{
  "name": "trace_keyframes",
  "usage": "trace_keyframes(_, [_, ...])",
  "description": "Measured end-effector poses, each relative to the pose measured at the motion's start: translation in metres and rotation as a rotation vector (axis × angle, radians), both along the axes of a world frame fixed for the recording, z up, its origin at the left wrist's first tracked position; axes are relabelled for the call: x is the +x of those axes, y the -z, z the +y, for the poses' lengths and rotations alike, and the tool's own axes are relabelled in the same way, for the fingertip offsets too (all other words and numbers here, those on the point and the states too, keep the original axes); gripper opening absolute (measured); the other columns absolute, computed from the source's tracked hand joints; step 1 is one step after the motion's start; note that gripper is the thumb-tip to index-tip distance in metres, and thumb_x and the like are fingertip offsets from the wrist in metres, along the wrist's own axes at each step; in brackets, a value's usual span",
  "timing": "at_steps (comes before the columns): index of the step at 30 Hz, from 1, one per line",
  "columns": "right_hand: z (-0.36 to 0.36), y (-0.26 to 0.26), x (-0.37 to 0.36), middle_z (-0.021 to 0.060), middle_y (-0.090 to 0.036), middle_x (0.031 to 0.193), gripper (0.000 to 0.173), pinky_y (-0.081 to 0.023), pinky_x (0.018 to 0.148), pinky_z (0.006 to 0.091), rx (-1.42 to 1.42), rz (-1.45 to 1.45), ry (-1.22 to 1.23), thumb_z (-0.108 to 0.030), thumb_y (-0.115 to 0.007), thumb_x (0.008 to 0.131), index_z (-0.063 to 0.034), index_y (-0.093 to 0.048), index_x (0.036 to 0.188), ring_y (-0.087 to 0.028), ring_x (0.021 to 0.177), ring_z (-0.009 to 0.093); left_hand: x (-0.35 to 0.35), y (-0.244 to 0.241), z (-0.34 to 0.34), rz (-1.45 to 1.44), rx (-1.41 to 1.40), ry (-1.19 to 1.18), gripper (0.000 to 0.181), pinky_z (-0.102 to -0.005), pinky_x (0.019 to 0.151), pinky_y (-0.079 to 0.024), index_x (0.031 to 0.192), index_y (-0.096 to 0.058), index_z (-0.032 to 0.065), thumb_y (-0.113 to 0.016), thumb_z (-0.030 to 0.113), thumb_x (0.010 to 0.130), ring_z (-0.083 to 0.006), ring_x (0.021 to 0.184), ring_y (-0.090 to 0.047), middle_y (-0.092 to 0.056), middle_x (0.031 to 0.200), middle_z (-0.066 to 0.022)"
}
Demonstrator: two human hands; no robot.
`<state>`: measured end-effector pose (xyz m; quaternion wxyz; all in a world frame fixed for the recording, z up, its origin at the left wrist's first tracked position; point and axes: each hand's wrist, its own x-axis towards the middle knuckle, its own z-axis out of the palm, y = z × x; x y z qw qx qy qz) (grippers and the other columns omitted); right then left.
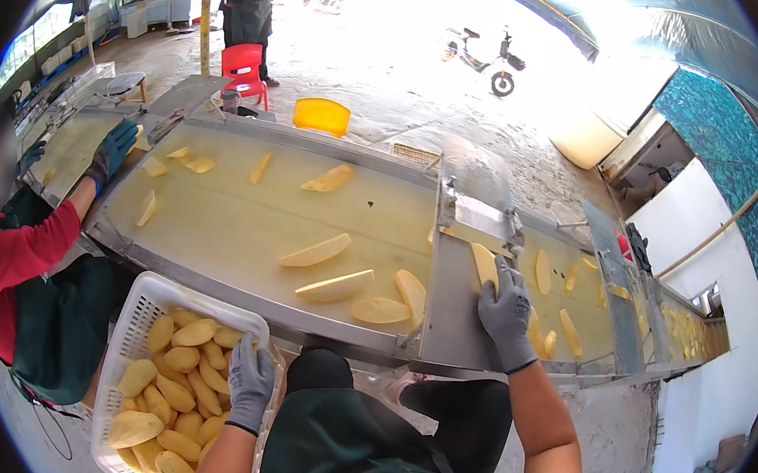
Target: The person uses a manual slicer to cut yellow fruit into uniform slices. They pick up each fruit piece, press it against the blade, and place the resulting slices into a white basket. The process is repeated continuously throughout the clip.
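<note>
My right hand (pixel 508 315), in a grey work glove, grips a peeled yellow potato piece (pixel 484 264) on a flat metal plate (pixel 451 303). A metal cutting fixture (pixel 482 215) is fixed across the trough just beyond that piece. My left hand (pixel 250 381), gloved alike, is at the right side of a white plastic basket (pixel 111 375) heaped with peeled potatoes (pixel 176 391). Its fingertips are by the potatoes near the basket's top right corner; whether they hold one is unclear. Long cut potato pieces (pixel 334 285) lie in the cloudy water of the metal trough (pixel 218 216).
A co-worker in a red sleeve (pixel 34 240) works on the left, a gloved hand (pixel 113 149) at the trough. More cut pieces (pixel 570 333) lie in the section to the right. Beyond the trough are a yellow chair (pixel 322 116), a red chair (pixel 242 66) and a standing person (pixel 250 9).
</note>
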<state>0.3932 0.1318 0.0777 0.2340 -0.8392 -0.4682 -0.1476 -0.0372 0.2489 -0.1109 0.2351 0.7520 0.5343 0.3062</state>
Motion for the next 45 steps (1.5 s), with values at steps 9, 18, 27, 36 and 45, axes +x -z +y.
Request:
trace_keyframes(9, [0.036,0.02,0.05,0.0312,-0.059,0.135,0.044,-0.041,0.11,0.052,0.135,-0.213,-0.019,-0.024,-0.056,0.099,0.0063,-0.063,0.13,-0.054,0.127,0.046,0.001,0.005,0.001,-0.034,0.075,-0.002,0.048,-0.0495,0.103,-0.044,0.138,-0.052,-0.0043,-0.053,0.027,0.102,-0.0453,0.118,-0.055,-0.059,0.128,-0.0271])
trace_keyframes(18, [0.018,-0.015,0.016,0.0303,-0.062,0.13,0.063,-0.048,0.102,0.0513,-0.171,0.063,0.128,-0.04,-0.061,0.093,0.0013,-0.056,0.14,-0.06,0.12,0.045,-0.005,0.01,-0.001,-0.023,0.053,-0.006,0.048,-0.0494,0.103,-0.045,0.139,-0.052,-0.0048,-0.054,0.027,0.102,-0.0454,0.119,-0.056,-0.059,0.129,-0.0276])
trace_keyframes(27, [-0.002,-0.015,-0.002,0.0116,-0.069,0.087,0.054,-0.055,0.066,0.036,0.108,0.742,0.012,-0.037,-0.062,0.098,-0.0021,-0.057,0.139,-0.069,0.074,0.022,-0.004,0.007,0.002,0.016,0.099,0.008,0.049,-0.0496,0.105,-0.044,0.139,-0.052,-0.0046,-0.054,0.027,0.102,-0.0458,0.121,-0.055,-0.059,0.132,-0.0266])
trace_keyframes(36, [0.041,0.005,-0.036,0.0021,-0.063,0.113,0.049,-0.052,0.078,0.0233,0.33,1.112,-0.418,-0.016,-0.06,0.105,-0.003,-0.047,0.15,-0.06,0.093,0.008,-0.019,0.014,-0.004,-0.272,-0.112,-0.094,0.044,-0.0453,0.108,-0.046,0.133,-0.06,0.0011,-0.058,0.03,0.1,-0.0429,0.123,-0.059,-0.063,0.131,-0.026])
trace_keyframes(45, [0.034,0.025,-0.067,0.0205,-0.063,0.132,0.041,-0.046,0.108,0.0399,0.023,0.213,-0.411,-0.01,-0.065,0.093,-0.0013,-0.064,0.134,-0.06,0.124,0.032,-0.161,0.047,-0.039,-0.263,-0.645,-0.474,0.038,-0.0345,0.09,-0.053,0.135,-0.062,0.0074,-0.06,0.023,0.1,-0.0237,0.099,-0.067,-0.07,0.114,-0.0132])
